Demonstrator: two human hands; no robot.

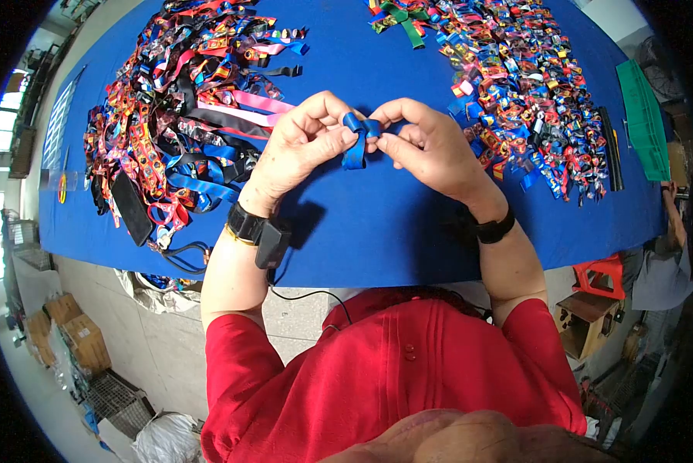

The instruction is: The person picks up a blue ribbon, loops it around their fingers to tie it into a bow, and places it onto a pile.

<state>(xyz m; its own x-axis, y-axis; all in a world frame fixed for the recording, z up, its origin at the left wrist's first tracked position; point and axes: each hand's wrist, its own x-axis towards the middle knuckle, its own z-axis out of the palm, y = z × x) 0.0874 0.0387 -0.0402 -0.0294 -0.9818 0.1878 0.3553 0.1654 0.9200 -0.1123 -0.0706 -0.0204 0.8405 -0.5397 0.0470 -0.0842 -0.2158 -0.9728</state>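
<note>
Between my two hands, above the blue tabletop, a blue ribbon is bent into loops, with one loop hanging down. My left hand pinches its left side between thumb and fingers. On the other side, my right hand grips the ribbon's right end with thumb and fingertips. Left of my hands lies a big tangled heap of printed straps in red, blue, pink and black. To the right is a dense spread of small looped or bundled straps, mostly blue, red and yellow.
A blue cloth covers the table. A black flat object lies on the left heap's near side. A green tray stands at the right edge, near a dark strip. On the floor are cardboard boxes and a red stool.
</note>
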